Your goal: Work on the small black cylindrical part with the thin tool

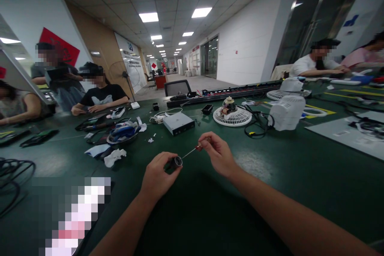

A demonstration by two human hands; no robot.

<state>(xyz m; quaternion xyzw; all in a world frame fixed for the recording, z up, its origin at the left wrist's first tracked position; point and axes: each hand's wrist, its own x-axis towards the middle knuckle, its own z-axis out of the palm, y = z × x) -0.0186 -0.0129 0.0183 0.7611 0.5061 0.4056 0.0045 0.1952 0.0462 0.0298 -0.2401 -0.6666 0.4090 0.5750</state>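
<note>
Between the thumb and fingers of my left hand [157, 174] is a small dark cylindrical part [178, 161], its round open end with a pale ring turned toward my right. My right hand [218, 153] grips a screwdriver [189, 152] by its reddish handle. The thin metal shaft points down and left, its tip at or close to the rim of the cylinder; I cannot tell whether they touch. Both hands are above the green table [192, 216]. Beyond them lies a grey box-shaped disc drive [179, 123].
A white fan grille with a motor [231, 114] and a white plastic housing [287, 113] with a black cable stand at the back right. Crumpled tissue [115, 157] and a cloth-filled bowl [123, 131] lie left. A pixelated bright object [79, 220] is front left. Several people sit or stand around.
</note>
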